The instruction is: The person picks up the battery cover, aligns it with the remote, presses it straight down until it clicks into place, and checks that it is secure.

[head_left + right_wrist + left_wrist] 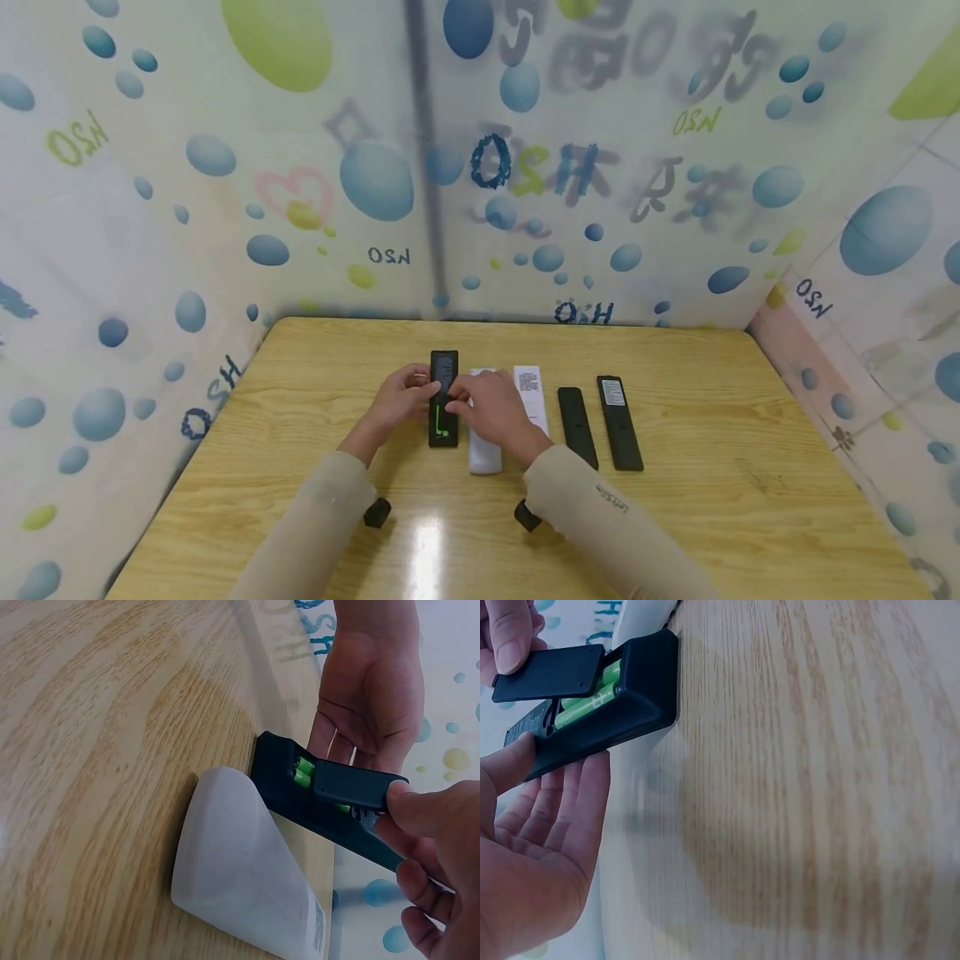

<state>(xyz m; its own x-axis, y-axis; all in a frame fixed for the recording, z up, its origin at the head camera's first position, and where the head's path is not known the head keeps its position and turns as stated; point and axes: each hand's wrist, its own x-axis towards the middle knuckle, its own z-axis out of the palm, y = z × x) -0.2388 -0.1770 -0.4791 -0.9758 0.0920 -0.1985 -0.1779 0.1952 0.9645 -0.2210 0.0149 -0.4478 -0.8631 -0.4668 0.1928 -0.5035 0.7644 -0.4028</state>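
A black remote control [443, 439] lies back up on the wooden table, its battery bay uncovered. Green batteries [585, 707] show inside the bay in the left wrist view. My left hand [400, 397] grips the remote's far half, thumb on top and fingers along the side and underneath. Between thumb and fingers, my right hand [497, 410] pinches one end of the black battery cover [351, 785]. The cover is tilted over the bay and partly hides the batteries. In the head view, the right fingers overlap the middle of the remote.
Right of the black remote lies a white remote [225, 847], partly under my right hand. Further right are another white remote [531, 392] with printed text, a black remote [576, 425] and a longer black one with a label [621, 425]. A patterned curtain [337, 275] stands behind the table.
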